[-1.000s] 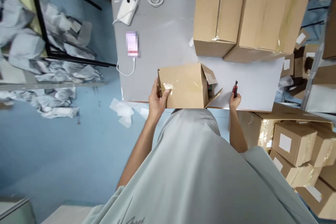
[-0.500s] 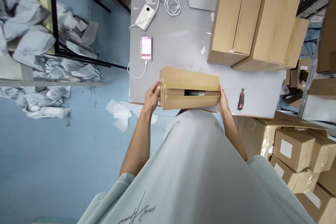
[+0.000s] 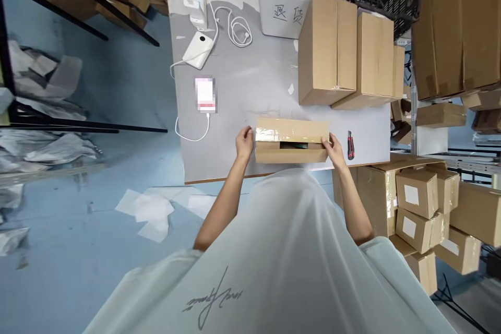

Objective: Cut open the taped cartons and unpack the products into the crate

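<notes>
Right fingers (image 3: 325, 142) hold carton (image 3: 293, 130), right end; left fingers (image 3: 249, 130) beside left end.

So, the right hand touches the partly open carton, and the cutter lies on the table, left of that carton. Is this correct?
Not quite: the head view shows the cutter lying on the table to the right of the partly open carton. The right hand does touch it.

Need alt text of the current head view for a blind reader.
A person's right hand touches the right end of an oblong brown cardboard box with a gap on top, the left hand beside its other end. A red-and-black utility knife lies to the right on the grey table, with large brown cardboard boxes behind.
</notes>
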`<state>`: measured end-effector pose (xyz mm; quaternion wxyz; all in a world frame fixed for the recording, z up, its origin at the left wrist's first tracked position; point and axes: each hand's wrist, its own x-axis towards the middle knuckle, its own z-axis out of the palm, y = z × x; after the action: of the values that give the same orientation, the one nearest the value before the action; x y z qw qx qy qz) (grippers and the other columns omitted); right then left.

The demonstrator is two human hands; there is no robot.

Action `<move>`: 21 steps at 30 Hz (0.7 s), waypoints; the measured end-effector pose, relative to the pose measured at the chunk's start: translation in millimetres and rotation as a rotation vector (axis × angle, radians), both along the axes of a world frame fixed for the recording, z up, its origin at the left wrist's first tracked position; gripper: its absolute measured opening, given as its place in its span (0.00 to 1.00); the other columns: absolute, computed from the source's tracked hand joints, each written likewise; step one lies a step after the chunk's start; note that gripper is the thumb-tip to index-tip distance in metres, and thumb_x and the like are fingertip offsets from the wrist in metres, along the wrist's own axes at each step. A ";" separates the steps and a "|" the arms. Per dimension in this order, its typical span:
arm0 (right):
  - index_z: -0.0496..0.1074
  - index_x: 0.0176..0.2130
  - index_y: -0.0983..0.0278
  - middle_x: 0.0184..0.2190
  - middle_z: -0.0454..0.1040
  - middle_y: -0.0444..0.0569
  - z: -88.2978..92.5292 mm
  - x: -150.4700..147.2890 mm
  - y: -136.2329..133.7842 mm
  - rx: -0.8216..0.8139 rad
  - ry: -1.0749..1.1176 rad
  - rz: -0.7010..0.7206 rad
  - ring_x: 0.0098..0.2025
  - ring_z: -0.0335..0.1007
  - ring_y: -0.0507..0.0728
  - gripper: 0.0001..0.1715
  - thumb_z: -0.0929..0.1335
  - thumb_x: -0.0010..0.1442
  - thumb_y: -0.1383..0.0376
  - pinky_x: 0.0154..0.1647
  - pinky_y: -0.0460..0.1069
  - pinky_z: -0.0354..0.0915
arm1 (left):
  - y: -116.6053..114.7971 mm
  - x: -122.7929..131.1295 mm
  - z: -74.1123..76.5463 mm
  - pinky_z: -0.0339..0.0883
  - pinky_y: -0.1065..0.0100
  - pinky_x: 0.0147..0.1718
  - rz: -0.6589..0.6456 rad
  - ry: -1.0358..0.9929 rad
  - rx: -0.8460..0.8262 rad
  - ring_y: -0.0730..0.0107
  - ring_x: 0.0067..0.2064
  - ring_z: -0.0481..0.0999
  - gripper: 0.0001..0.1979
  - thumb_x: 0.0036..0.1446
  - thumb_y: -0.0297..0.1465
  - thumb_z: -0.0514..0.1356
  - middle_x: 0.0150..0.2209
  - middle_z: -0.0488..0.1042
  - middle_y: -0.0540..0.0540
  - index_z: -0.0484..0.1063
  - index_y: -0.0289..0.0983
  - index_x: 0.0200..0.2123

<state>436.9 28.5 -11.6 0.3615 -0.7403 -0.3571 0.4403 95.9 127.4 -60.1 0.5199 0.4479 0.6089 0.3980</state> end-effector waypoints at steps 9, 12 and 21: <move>0.70 0.79 0.62 0.85 0.57 0.66 29.8 33.6 47.2 -0.015 -0.683 0.784 0.88 0.51 0.76 0.47 0.80 0.67 0.61 0.86 0.72 0.55 | -59.2 40.9 83.4 0.75 0.49 0.58 -0.727 0.674 0.619 0.44 0.59 0.83 0.14 0.74 0.34 0.66 0.58 0.85 0.34 0.83 0.39 0.59; 0.74 0.76 0.64 0.82 0.65 0.65 40.0 46.1 65.5 0.017 -0.632 0.884 0.85 0.60 0.74 0.36 0.75 0.75 0.57 0.84 0.68 0.60 | -72.2 51.5 85.4 0.73 0.51 0.51 -0.817 0.834 0.631 0.46 0.54 0.82 0.15 0.76 0.24 0.59 0.53 0.84 0.34 0.81 0.38 0.58; 0.78 0.63 0.66 0.58 0.87 0.63 6.3 54.3 145.7 0.037 -0.527 0.303 0.62 0.83 0.71 0.35 0.67 0.80 0.41 0.67 0.62 0.73 | -118.0 27.9 46.7 0.71 0.61 0.43 -1.100 0.765 0.475 0.57 0.47 0.78 0.14 0.73 0.16 0.56 0.44 0.79 0.42 0.77 0.39 0.42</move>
<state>491.3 174.2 -5.2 0.2002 -0.7606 -0.5528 0.2754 123.8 9.4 -13.4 0.2834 0.8999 0.3311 0.0145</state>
